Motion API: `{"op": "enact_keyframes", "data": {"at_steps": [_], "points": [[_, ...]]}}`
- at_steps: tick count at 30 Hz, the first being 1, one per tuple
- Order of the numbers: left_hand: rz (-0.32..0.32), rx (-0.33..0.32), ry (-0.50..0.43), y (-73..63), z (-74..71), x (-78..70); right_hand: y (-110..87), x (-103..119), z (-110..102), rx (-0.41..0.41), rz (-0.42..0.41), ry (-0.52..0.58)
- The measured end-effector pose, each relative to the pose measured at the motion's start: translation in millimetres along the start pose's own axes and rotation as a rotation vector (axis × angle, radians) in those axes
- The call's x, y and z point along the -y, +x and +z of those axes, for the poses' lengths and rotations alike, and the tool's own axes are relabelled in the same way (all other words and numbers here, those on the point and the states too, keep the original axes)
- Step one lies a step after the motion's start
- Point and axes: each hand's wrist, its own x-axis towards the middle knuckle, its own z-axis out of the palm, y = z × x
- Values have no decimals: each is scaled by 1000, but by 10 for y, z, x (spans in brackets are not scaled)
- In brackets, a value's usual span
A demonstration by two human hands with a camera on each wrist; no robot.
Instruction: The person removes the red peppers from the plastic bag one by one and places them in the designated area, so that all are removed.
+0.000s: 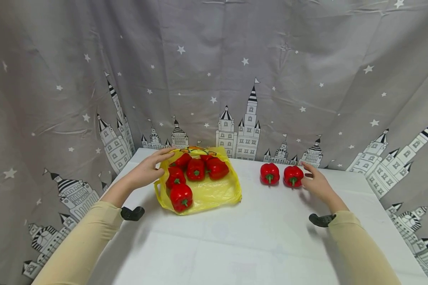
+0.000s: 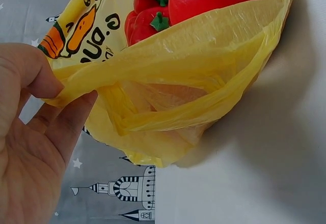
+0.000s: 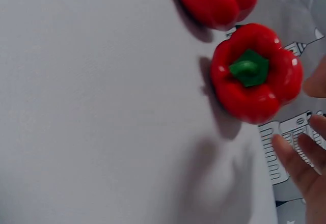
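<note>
My left hand [image 1: 145,171] pinches the rim of a yellow plastic bag [image 2: 168,71] between thumb and fingers. The bag [image 1: 214,194] lies spread on the white table, its mouth towards me, with several red bell peppers [image 1: 181,196] inside it. To the right, two more red bell peppers stand side by side on the table, stems facing me. Beside the right-hand bell pepper [image 3: 254,74] is my right hand [image 1: 318,185], fingers spread and holding nothing. A small gap shows between that hand and the pepper in the right wrist view.
The white table [image 1: 242,245] runs back to a grey curtain [image 1: 289,79] printed with castles and stars. The left-hand loose bell pepper [image 1: 269,173] stands between the bag and the other loose pepper. Dark wrist cameras hang below both forearms.
</note>
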Motion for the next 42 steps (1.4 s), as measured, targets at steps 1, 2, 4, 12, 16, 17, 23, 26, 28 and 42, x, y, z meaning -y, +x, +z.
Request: {"op": "enact_keyframes", "data": {"at_steps": [1,2,4,12,16,17,23,26,28,42], "points": [[-1,0,0,-3,-3,0,-12,22,-23,-37,-5,-19],[-1,1,2,-6,-6,0,-26,50,-39,-76,-9,-34],[-1,1,2,-9,-7,0,-49,115,-68,-164,-35,-58],[5,2,-7,-3,5,26,-126,673,219,-295,-275,30],[4,-2,1,-18,-1,26,-169,1077,569,-139,-424,66],[3,-2,4,-22,-1,26,-176,1173,663,-93,-454,80],[2,4,4,-39,2,37,-169,1601,1202,155,-563,123],[3,2,4,-48,6,33,-160,1745,1435,285,-557,118],[0,1,7,-52,10,26,-151,1806,1561,350,-554,103],[4,-6,-10,-57,17,36,1,1910,2150,545,-477,125]]}}
